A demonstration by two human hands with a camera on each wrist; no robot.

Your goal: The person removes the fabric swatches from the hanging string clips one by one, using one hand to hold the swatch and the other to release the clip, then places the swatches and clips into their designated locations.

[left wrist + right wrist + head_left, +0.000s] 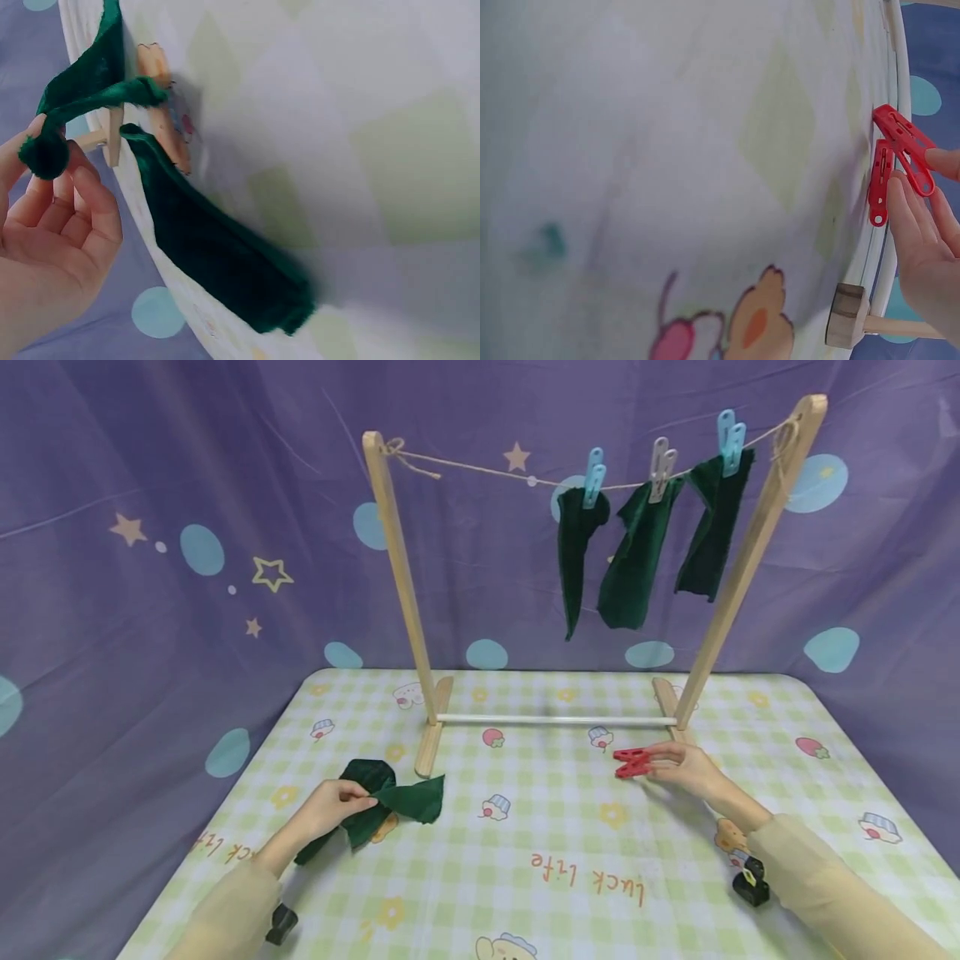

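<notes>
My left hand [330, 810] pinches a dark green velvety cloth [416, 797] between thumb and fingers, low over the left of the table. In the left wrist view, another green cloth [217, 240] lies on the tabletop beside that hand. At right, my right hand [686, 768] pinches a red clothespin [907, 150] between thumb and fingertips. A second red clothespin [880, 184] shows close beside it, right at the fingertips. Behind both hands stands a wooden frame [405, 585] with a string [480, 468] tied between its posts.
On the string's right half hang three green cloths, held by a blue clothespin [593, 481], a grey clothespin [660, 472] and another blue clothespin [731, 443]. A white bar [555, 720] joins the frame's feet. Behind the checkered table [555, 818] hangs a purple curtain [187, 460].
</notes>
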